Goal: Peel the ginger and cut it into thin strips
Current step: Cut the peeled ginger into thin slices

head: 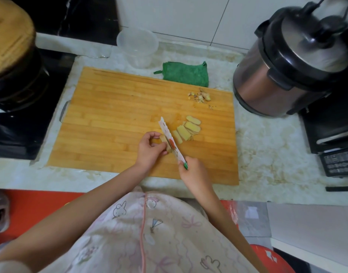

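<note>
A wooden cutting board (114,107) lies on the counter. My left hand (150,149) grips the remaining ginger piece (165,143) on the board, its fingers curled over it. My right hand (192,171) holds the green handle of a knife (170,141) with a white patterned blade, and the blade stands against the right face of the ginger piece. Several pale yellow ginger slices (189,128) lie overlapping just right of the blade. A small heap of ginger peel (200,95) sits near the board's far right corner.
A folded green cloth (186,73) lies behind the board, with a clear plastic container (137,46) to its left. A pressure cooker (293,62) stands at the right. At the left are a black stove (17,123) and a round wooden block (10,34).
</note>
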`<state>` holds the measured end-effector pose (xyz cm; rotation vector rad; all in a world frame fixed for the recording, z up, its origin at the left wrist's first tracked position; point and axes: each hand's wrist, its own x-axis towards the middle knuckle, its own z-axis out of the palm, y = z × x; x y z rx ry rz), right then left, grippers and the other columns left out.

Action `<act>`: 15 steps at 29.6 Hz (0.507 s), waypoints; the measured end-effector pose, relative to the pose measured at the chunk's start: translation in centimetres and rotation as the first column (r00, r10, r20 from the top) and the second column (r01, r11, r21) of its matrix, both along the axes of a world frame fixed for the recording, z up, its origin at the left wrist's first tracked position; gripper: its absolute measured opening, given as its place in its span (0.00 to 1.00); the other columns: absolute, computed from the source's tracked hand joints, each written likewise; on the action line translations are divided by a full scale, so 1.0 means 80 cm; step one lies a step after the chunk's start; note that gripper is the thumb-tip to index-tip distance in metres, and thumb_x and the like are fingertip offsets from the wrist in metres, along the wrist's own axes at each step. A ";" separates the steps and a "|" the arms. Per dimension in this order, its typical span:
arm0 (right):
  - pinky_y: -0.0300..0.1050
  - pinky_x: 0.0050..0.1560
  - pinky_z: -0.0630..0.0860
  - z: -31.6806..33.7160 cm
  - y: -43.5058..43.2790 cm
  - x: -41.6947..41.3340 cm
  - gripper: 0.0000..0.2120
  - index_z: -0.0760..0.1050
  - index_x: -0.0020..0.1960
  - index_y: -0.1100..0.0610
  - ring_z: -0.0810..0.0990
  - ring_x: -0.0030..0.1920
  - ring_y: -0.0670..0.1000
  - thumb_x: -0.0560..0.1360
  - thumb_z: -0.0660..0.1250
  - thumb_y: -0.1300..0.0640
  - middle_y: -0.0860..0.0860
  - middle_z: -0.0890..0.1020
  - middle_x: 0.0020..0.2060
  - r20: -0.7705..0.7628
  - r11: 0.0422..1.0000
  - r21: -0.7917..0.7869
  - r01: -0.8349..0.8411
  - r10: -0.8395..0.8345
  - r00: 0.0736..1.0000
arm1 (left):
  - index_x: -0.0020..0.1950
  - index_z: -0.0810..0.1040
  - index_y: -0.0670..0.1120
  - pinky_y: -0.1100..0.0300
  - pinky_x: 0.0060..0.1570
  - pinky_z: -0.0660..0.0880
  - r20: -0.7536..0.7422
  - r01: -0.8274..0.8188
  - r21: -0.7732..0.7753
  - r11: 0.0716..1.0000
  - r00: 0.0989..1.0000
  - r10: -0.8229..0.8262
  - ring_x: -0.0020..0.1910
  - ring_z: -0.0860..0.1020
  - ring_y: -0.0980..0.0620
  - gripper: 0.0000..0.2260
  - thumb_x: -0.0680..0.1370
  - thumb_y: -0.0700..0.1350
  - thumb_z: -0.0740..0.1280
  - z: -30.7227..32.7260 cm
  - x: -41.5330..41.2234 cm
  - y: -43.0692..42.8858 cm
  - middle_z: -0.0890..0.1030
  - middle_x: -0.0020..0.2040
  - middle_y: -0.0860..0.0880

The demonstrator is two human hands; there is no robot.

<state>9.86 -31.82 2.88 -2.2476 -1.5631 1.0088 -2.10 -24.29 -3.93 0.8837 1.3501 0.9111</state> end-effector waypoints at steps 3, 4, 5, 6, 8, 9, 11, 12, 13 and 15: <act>0.39 0.25 0.57 0.012 -0.009 -0.005 0.18 0.59 0.33 0.49 0.65 0.26 0.46 0.81 0.56 0.57 0.48 0.67 0.26 0.099 0.998 0.055 -0.042 0.036 0.994 | 0.50 0.71 0.44 0.66 0.33 0.77 -0.001 -0.001 0.001 1.000 1.000 0.001 0.25 0.77 0.59 0.11 0.75 0.30 0.68 0.001 0.000 0.001 0.74 0.42 0.51; 0.41 0.26 0.58 0.015 -0.013 -0.007 0.16 0.62 0.34 0.49 0.66 0.26 0.47 0.81 0.56 0.58 0.48 0.67 0.26 0.109 0.996 0.074 -0.058 0.050 0.993 | 0.49 0.71 0.45 0.66 0.33 0.77 0.003 -0.002 -0.003 1.000 1.000 0.002 0.24 0.78 0.59 0.12 0.75 0.30 0.68 0.002 0.000 0.001 0.74 0.42 0.50; 0.43 0.27 0.60 0.017 -0.015 -0.009 0.13 0.67 0.38 0.51 0.68 0.27 0.49 0.81 0.56 0.58 0.48 0.68 0.26 0.119 0.993 0.084 -0.078 0.068 0.991 | 0.48 0.71 0.46 0.66 0.33 0.77 0.005 -0.004 -0.008 1.000 1.000 0.004 0.25 0.78 0.58 0.12 0.75 0.31 0.68 0.001 0.000 0.002 0.75 0.41 0.49; 0.45 0.30 0.62 0.019 -0.017 -0.010 0.09 0.73 0.45 0.54 0.70 0.30 0.52 0.80 0.56 0.58 0.50 0.71 0.28 0.133 0.991 0.089 -0.103 0.091 0.987 | 0.48 0.71 0.46 0.65 0.33 0.77 0.004 -0.006 -0.013 1.000 1.000 0.006 0.25 0.78 0.58 0.12 0.74 0.31 0.68 0.001 0.001 0.002 0.75 0.40 0.48; 0.46 0.34 0.63 0.020 -0.018 -0.014 0.12 0.74 0.59 0.56 0.76 0.38 0.57 0.80 0.56 0.58 0.55 0.78 0.35 0.159 0.987 0.087 -0.135 0.120 0.980 | 0.47 0.72 0.46 0.62 0.34 0.78 -0.001 -0.007 -0.011 1.000 1.000 0.007 0.26 0.79 0.56 0.12 0.74 0.31 0.69 0.001 0.000 0.002 0.76 0.41 0.46; 0.46 0.36 0.62 0.020 -0.019 -0.015 0.14 0.72 0.63 0.55 0.77 0.41 0.58 0.80 0.56 0.58 0.56 0.80 0.39 0.175 0.986 0.082 -0.148 0.132 0.976 | 0.47 0.72 0.46 0.61 0.34 0.78 -0.004 -0.005 -0.006 1.000 1.000 0.005 0.26 0.79 0.55 0.12 0.74 0.31 0.69 0.001 -0.001 0.001 0.76 0.43 0.45; 0.44 0.37 0.62 0.021 -0.020 -0.018 0.18 0.68 0.69 0.53 0.78 0.45 0.58 0.80 0.56 0.59 0.56 0.81 0.43 0.195 0.984 0.080 -0.160 0.142 0.971 | 0.48 0.72 0.44 0.61 0.33 0.77 -0.005 -0.006 -0.005 1.000 1.000 0.006 0.26 0.79 0.56 0.12 0.73 0.30 0.69 0.002 -0.001 0.001 0.75 0.44 0.45; 0.44 0.37 0.62 0.022 -0.020 -0.019 0.19 0.67 0.70 0.52 0.78 0.45 0.58 0.79 0.56 0.59 0.56 0.81 0.43 0.201 0.984 0.077 -0.160 0.142 0.969 | 0.49 0.71 0.43 0.63 0.31 0.77 -0.009 -0.010 -0.007 1.000 1.000 0.010 0.25 0.78 0.57 0.12 0.73 0.30 0.69 0.004 0.000 0.001 0.76 0.41 0.45; 0.44 0.36 0.62 0.022 -0.020 -0.019 0.20 0.65 0.71 0.52 0.78 0.46 0.58 0.79 0.56 0.59 0.56 0.81 0.43 0.207 0.984 0.075 -0.161 0.143 0.968 | 0.49 0.71 0.41 0.66 0.29 0.76 -0.020 -0.012 -0.008 1.000 1.000 0.012 0.24 0.77 0.58 0.12 0.73 0.29 0.69 0.005 0.000 0.001 0.76 0.37 0.45; 0.44 0.37 0.62 0.023 -0.020 -0.022 0.21 0.64 0.71 0.51 0.78 0.47 0.58 0.79 0.56 0.59 0.55 0.81 0.45 0.217 0.984 0.070 -0.162 0.144 0.966 | 0.51 0.70 0.39 0.68 0.27 0.73 -0.043 -0.009 -0.002 1.000 0.999 0.009 0.23 0.76 0.60 0.12 0.73 0.28 0.68 0.010 0.001 0.001 0.77 0.29 0.49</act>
